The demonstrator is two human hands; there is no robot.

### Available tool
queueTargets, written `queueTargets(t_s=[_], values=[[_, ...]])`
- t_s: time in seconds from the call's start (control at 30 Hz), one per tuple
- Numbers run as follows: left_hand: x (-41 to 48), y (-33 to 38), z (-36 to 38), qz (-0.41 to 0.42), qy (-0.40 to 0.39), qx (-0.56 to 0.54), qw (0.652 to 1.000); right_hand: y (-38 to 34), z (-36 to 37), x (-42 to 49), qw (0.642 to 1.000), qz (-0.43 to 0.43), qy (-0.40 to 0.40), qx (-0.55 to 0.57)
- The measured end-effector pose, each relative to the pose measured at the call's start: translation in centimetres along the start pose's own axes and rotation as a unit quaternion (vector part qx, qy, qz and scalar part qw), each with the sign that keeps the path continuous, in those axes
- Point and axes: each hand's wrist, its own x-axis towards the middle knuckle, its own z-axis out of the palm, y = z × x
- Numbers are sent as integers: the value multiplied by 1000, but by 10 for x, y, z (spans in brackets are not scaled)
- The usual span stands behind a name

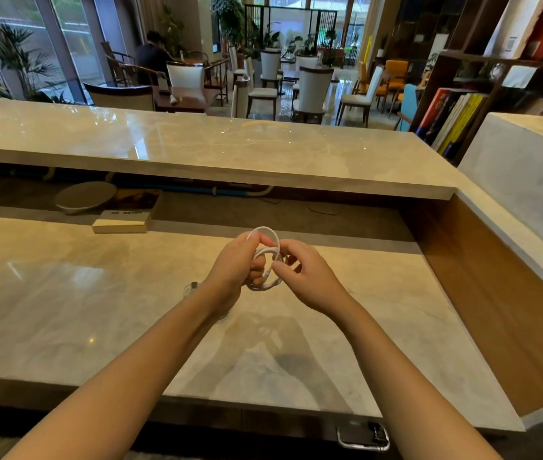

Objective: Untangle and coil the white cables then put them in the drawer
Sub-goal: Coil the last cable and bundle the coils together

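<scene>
Left hand (pixel 237 263) and right hand (pixel 309 277) close together above the bench (pixel 97 310), both gripping the cable coil (pixel 268 257) between them. Second cable (pixel 190 288) lies on the bench just left of the left wrist. Box (pixel 120 225) beyond the hands, to their left, at the bench's back edge. Round disc (pixel 86 195) behind the box, under the raised counter (pixel 197 144). Drawer handle (pixel 363 438) below the bench's front edge, nearer than the right hand.

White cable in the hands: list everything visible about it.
The white cable is thin, smooth and plastic-looking, gathered into a few loose round loops. It is held roughly upright in the air above the marble counter, not resting on it. The left hand grips the coil's left side and the right hand pinches strands on its right. One loop arcs above the fingers.
</scene>
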Motion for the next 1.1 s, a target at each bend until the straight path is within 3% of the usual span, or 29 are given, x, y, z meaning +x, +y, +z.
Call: queueTargets(t_s=[0.1, 0.27, 0.37, 0.47, 0.57, 0.67, 0.83, 0.93, 1.0, 1.1], values=[[3, 1, -1, 3, -2, 37, 999, -6, -4, 1, 997, -25, 69, -38], [5, 5, -5, -39, -82, 2, 996, -13, -34, 11, 988, -23, 151, -31], [5, 7, -15, -79, -155, -137, 975, -14, -40, 13, 983, 5, 164, -78], [4, 9, -18, -108, -220, -276, 929, -8, -30, 7, 987, 110, 94, 69], [5, 8, -18, -80, -208, -228, 948, -15, -21, -1, 946, 181, -7, 270], [7, 5, -22, -63, -172, -188, 965, -23, -21, -1, 898, 217, -39, 379], [4, 2, -16, -11, -120, -15, 993, -22, -14, -7, 915, 205, -53, 343], [5, -1, -13, 26, -67, 112, 991, -23, -8, -5, 875, 249, -34, 413], [6, -2, -13, 31, -69, 134, 988, -21, -7, -4, 851, 257, -38, 456], [6, 0, -13, 16, -95, 90, 991, -16, -7, -4, 861, 230, -32, 452]])
